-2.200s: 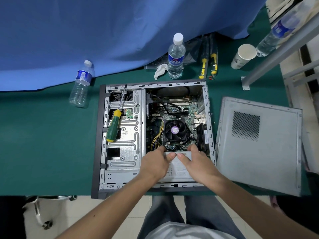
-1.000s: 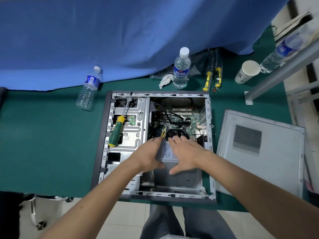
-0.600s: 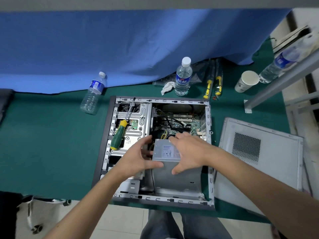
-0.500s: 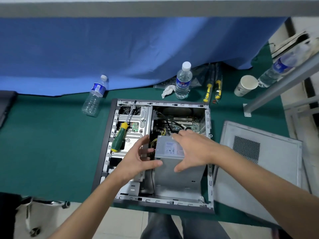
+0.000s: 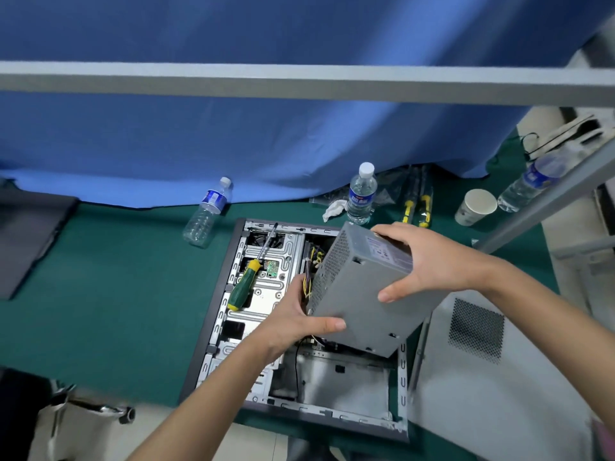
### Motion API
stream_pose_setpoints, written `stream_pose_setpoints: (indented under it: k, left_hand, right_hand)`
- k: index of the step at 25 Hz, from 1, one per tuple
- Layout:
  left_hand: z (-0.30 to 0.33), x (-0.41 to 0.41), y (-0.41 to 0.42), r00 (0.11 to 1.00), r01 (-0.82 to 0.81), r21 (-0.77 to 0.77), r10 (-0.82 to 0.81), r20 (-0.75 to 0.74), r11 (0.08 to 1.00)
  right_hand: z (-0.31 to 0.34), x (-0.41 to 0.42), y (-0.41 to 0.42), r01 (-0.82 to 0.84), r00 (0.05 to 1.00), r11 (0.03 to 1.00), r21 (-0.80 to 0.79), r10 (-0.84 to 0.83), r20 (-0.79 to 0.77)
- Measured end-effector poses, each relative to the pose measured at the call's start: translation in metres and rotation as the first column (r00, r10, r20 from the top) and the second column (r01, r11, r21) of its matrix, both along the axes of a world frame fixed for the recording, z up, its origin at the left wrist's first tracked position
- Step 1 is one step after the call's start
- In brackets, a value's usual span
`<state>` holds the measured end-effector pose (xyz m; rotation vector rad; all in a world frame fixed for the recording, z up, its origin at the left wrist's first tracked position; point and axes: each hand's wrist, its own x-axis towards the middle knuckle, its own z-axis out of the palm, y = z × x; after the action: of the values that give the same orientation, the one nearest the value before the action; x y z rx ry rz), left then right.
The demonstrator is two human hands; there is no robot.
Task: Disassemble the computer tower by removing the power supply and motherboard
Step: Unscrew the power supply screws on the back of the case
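While both hands (image 5: 429, 261) grip it, the power supply (image 5: 359, 287) hangs tilted above the case (image 5: 213, 331) rim.

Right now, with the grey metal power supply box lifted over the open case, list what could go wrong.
1. Yellow and black wires run from the grey metal power supply box into the open grey tower case; lifting further may snag them.
2. The left hand and right hand hold it tilted; it could slip.

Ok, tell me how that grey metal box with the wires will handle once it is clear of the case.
The power supply likely stays rigid: a sheet-metal box. Probably heavy for its size, since both the left hand and right hand hold it. Its wires look floppy and may snag on the case.
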<state>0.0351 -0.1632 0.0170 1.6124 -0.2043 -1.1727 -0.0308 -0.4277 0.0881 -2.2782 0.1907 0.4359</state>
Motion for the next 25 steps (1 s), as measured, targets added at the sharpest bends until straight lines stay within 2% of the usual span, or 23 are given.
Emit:
stream_pose_setpoints:
  k: [6, 8, 10, 11, 13, 15, 17, 21, 23, 25]
  left_hand:
    - [0.042, 0.003, -0.004, 0.951, -0.029, -0.024, 0.035, 0.308, 0.999]
    - [0.056, 0.007, -0.007, 0.899, -0.04, 0.026, 0.025, 0.438, 0.999]
    - [0.07, 0.011, -0.011, 0.801, -0.036, 0.102, -0.033, 0.598, 0.994]
    - [0.076, 0.013, -0.014, 0.746, -0.026, 0.126, -0.064, 0.662, 0.992]
    - [0.085, 0.014, -0.017, 0.65, -0.007, 0.164, -0.12, 0.75, 0.986]
    - [0.091, 0.014, -0.021, 0.561, 0.026, 0.19, -0.172, 0.81, 0.981]
    - [0.094, 0.012, -0.025, 0.494, 0.071, 0.21, -0.217, 0.842, 0.975]
    - [0.097, 0.011, -0.03, 0.509, 0.066, 0.21, -0.214, 0.834, 0.975]
    - [0.099, 0.014, -0.03, 0.554, 0.061, 0.178, -0.181, 0.812, 0.982]
    - [0.101, 0.019, -0.029, 0.582, 0.062, 0.151, -0.159, 0.797, 0.987]
  right_hand:
    - [-0.007, -0.007, -0.012, 0.082, 0.997, 0.952, 0.295, -0.077, -0.029]
    - [-0.005, -0.01, -0.01, 0.095, 0.995, 0.935, 0.342, -0.09, -0.031]
    - [0.001, -0.012, -0.008, 0.069, 0.998, 0.937, 0.343, -0.07, -0.009]
    - [0.007, -0.016, -0.008, 0.042, 0.999, 0.947, 0.317, -0.047, 0.007]
    - [0.027, -0.023, -0.008, 0.01, 0.997, 0.987, 0.158, -0.021, 0.068]
    - [0.052, -0.024, -0.002, 0.005, 0.976, 1.0, -0.002, -0.004, 0.218]
    - [0.068, -0.015, 0.011, -0.079, 0.954, 0.988, -0.129, 0.113, 0.279]
    - [0.058, 0.013, 0.041, -0.305, 0.923, 0.845, -0.44, 0.375, 0.081]
    - [0.044, 0.018, 0.048, -0.274, 0.921, 0.825, -0.494, 0.373, 0.111]
    - [0.039, 0.021, 0.05, -0.238, 0.92, 0.854, -0.462, 0.35, 0.174]
